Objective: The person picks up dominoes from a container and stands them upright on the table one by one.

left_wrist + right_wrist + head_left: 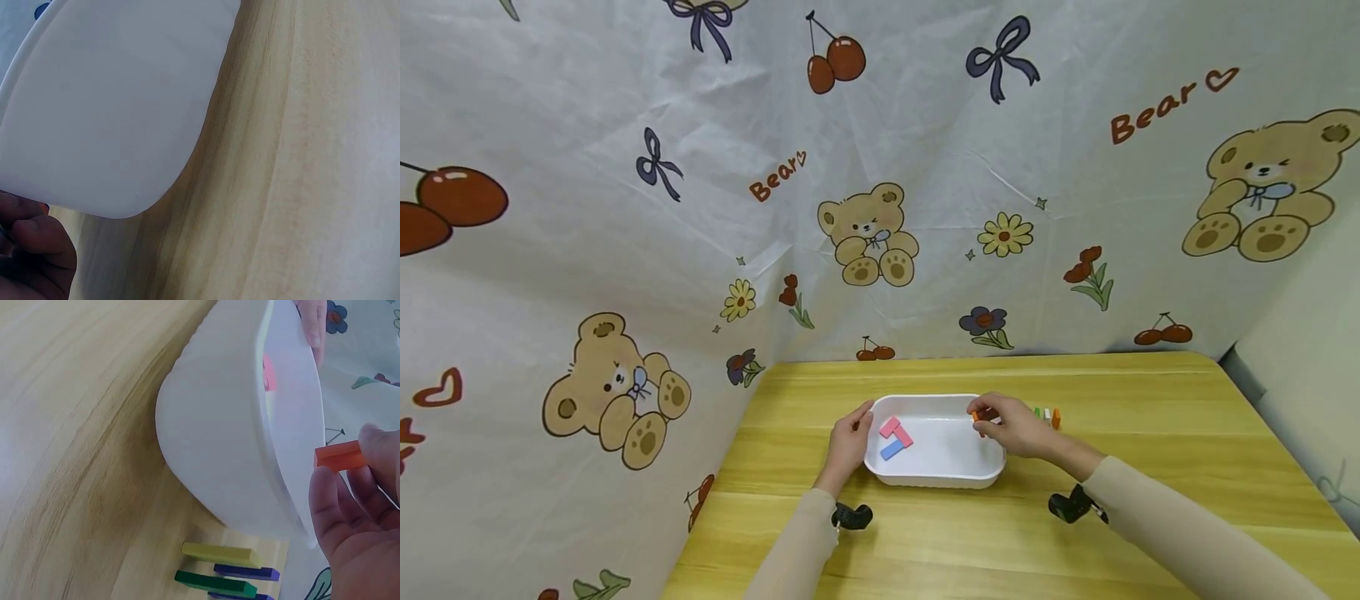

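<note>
A white plastic tray [938, 481] stands on the wooden table. At its left end my left hand [848, 446] grips the rim, with curled fingers showing at the edge in the left wrist view. My right hand [1021, 429] pinches an orange block [339, 455] between thumb and fingers over the tray's right end. Inside the tray, toward the left, lie two pink blocks [904, 437] and a blue block [892, 450]. The right wrist view shows the orange block held level beside the tray's rim.
To the right of the tray, partly behind my right hand, several blocks stand on the table, among them a yellow block [220, 554], a green block [214, 583] and a purple block [249, 572]. A bear-print cloth [925, 167] hangs behind the table [940, 542] and along its left.
</note>
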Tool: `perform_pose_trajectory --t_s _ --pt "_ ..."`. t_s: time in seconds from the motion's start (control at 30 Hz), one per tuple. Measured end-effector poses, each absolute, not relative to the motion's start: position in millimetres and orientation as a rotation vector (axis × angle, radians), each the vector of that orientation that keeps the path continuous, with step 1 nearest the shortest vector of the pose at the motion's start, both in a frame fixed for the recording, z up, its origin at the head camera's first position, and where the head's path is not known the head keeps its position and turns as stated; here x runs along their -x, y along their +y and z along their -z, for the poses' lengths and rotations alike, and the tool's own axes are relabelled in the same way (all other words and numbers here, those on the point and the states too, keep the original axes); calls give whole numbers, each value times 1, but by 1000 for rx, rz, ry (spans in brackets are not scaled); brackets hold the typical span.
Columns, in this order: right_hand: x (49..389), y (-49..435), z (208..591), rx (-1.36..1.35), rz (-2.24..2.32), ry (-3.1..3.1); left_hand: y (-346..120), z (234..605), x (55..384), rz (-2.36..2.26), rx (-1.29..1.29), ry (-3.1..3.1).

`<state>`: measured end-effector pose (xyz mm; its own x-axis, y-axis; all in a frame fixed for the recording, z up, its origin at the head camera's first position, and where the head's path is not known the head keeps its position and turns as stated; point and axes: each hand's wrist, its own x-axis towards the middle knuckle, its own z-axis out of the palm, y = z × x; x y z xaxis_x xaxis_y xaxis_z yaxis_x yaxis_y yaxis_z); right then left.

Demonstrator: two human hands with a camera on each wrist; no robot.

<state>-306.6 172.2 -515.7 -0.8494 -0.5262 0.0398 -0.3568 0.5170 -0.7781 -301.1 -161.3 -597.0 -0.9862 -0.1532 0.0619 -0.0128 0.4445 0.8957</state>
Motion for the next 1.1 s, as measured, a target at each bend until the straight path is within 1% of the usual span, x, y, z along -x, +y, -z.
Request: perform_pose_trajectory --t_s 0.17,0.83,1.1 --pt "306 180 514 685 1236 2580 -162 598 302 1585 -151 -2552" --pt "306 214 522 653 1284 2668 -162 596 302 1571 -164 -2557" --pt "306 230 526 581 1298 2667 -162 597 301 1569 -160 -2560"
